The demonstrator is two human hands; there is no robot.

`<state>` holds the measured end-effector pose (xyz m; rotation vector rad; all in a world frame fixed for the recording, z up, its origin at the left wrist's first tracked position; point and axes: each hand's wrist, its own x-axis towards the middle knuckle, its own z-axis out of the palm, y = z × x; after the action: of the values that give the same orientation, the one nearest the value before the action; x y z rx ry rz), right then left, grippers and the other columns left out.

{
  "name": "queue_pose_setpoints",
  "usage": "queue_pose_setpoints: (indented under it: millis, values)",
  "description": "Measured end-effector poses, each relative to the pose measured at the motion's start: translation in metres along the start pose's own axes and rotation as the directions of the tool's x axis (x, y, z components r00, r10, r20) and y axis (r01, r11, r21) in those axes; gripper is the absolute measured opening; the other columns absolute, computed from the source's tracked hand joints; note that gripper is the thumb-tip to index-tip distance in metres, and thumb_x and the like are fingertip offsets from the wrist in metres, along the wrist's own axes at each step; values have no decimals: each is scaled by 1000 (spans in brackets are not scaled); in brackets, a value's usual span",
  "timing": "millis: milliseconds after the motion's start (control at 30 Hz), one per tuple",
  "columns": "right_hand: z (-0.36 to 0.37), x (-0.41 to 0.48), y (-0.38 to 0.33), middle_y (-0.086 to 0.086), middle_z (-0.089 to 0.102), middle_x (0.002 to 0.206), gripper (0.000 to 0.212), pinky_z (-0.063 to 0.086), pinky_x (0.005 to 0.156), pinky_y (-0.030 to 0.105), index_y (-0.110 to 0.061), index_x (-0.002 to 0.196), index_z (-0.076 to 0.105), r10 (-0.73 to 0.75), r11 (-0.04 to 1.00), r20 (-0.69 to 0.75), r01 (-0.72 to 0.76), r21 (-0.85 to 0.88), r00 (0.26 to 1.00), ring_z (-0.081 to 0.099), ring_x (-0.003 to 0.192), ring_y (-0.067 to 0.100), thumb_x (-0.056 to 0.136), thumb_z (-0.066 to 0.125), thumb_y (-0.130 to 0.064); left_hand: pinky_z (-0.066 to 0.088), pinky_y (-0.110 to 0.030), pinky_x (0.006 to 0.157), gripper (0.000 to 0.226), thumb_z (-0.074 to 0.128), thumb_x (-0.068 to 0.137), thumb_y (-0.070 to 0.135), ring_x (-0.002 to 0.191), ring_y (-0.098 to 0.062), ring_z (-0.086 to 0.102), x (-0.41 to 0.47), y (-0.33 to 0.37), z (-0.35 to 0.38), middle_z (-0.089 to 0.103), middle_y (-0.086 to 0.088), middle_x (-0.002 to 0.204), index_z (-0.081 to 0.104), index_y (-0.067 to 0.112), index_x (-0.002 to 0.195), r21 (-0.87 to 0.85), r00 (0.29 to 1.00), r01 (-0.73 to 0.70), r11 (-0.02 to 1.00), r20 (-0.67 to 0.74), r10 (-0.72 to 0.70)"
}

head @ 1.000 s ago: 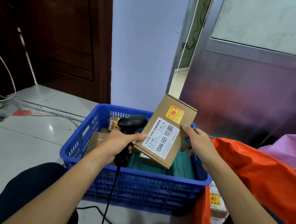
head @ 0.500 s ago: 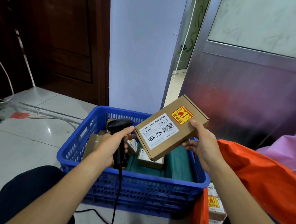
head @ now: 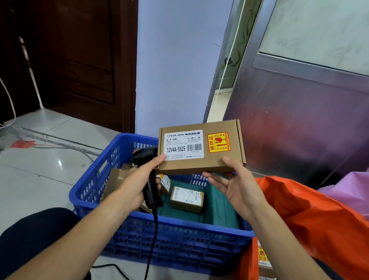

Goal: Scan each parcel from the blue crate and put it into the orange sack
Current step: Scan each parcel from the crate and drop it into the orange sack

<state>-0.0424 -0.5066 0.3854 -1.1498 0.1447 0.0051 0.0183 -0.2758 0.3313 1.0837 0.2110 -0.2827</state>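
Parcel [head: 201, 146] pinched by right hand [head: 238, 194]; left hand [head: 135, 187] grips scanner [head: 143, 156].

a: crate [head: 93, 188] on floor [head: 23, 185], dead ahead. sack [head: 305, 214] just right of it.
b: held parcel [head: 199, 166] above crate's far side, scanner [head: 144, 157] at its left edge. small parcel [head: 187, 199] inside crate.

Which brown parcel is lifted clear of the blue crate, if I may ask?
The parcel labelled 12V4A-5525, gripped by the right hand; the others lie inside the crate.
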Motion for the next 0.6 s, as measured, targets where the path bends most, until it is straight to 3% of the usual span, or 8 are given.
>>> queue_pose_setpoints:
  millis: [167,267,467,600]
  values:
    - [1,3,1,13,76,110,22,58,87,43,-17,116,66,-37,993,-39,32,-118,999,72,100,31,100,60,-31,49,-26,50,45,91,77,36,52,-12,51,5,7,-8,70,-13,97,81,7,110,-26,996,-64,998,-69,62]
    - [-1,3,-1,11,77,110,26,59,87,44,-18,117,67,-40,989,-61,31,-147,997,72,106,33,100,60,-36,48,-26,49,50,91,74,37,52,-12,51,6,11,-12,68,-13,88,80,4,110,-10,991,-94,996,-95,92]
    - [-1,3,0,9,77,112,29,63,71,39,-16,120,68,7,983,-63,-18,-180,998,74,99,20,95,68,-31,50,-26,52,52,90,76,39,52,-11,55,3,14,-14,69,-9,82,78,2,111,27,993,-90,996,-79,92]
    - [1,0,1,10,78,111,44,65,64,36,-9,124,65,62,979,-23,-66,-193,998,76,94,20,84,77,-22,51,-28,55,52,90,76,40,54,-12,56,3,15,-14,72,-11,85,79,2,109,39,990,-97,994,-102,101]
